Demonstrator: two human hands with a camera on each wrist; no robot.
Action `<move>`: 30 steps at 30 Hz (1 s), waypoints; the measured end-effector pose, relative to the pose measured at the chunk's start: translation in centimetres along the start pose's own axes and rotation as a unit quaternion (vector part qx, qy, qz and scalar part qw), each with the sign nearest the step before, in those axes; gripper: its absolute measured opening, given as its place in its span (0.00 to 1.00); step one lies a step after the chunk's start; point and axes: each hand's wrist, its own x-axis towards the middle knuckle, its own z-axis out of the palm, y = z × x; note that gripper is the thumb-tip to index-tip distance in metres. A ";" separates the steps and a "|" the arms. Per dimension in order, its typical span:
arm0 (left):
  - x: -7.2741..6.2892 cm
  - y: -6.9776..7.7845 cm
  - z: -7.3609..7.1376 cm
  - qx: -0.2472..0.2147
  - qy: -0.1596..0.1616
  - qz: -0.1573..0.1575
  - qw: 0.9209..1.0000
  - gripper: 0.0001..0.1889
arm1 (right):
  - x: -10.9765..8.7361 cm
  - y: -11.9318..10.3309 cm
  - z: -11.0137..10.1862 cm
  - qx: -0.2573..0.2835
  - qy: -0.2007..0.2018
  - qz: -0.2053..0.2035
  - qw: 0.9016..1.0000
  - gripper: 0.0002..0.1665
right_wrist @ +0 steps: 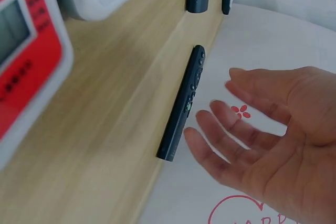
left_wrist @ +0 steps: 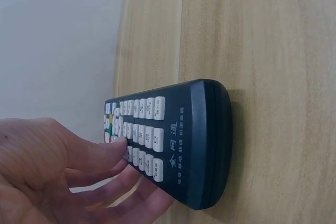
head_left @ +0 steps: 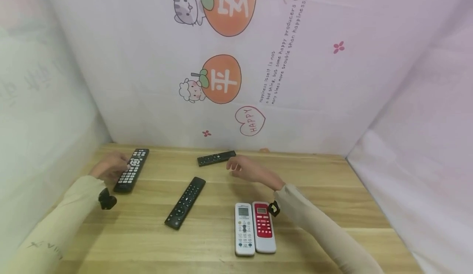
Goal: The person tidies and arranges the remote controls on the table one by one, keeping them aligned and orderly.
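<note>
My left hand (head_left: 112,165) grips a long black remote control with white buttons (head_left: 134,168) at the table's left side. In the left wrist view the thumb lies on its buttons and the fingers (left_wrist: 149,203) curl beneath its edge. My right hand (head_left: 245,168) hangs just right of a small black remote control (head_left: 216,158) near the back wall, holding nothing. In the right wrist view its fingers are loosely bent, apart from that small remote (right_wrist: 181,106).
Another black remote control (head_left: 185,203) lies slantwise mid-table. Closer to the front, a white remote control (head_left: 244,235) and a red-and-white one (head_left: 264,241) lie side by side, beside the right sleeve. A printed white cloth (head_left: 303,81) rises behind the wooden table (head_left: 207,249), with cloth at both sides.
</note>
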 end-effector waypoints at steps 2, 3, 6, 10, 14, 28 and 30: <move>0.0 -0.2 0.0 -0.004 0.001 0.002 1.000 0.26 | 0.3 -0.3 0.0 -0.019 -0.003 -0.015 1.000 0.14; 0.0 -0.3 0.0 -0.005 0.001 0.003 1.000 0.26 | 0.5 -0.4 0.1 -0.025 -0.003 -0.021 0.999 0.14; 0.2 -0.6 -0.1 -0.005 0.002 0.006 1.000 0.26 | 1.0 -0.6 0.4 -0.038 -0.006 -0.030 0.999 0.16; 0.5 -0.9 -0.3 -0.005 0.001 0.003 1.000 0.26 | 1.8 -1.1 0.7 -0.040 -0.010 -0.032 0.999 0.18; 0.4 -0.9 -0.4 -0.003 0.001 0.007 1.000 0.26 | 2.5 -1.4 1.3 -0.052 -0.013 -0.040 0.998 0.20; 0.2 -0.8 -0.3 0.003 0.003 0.017 1.000 0.26 | 3.7 -3.7 3.3 -0.085 -0.058 -0.064 0.993 0.24; 0.2 -0.9 -0.3 0.002 0.002 0.014 1.000 0.27 | 3.8 -4.2 3.7 -0.091 -0.063 -0.073 0.991 0.24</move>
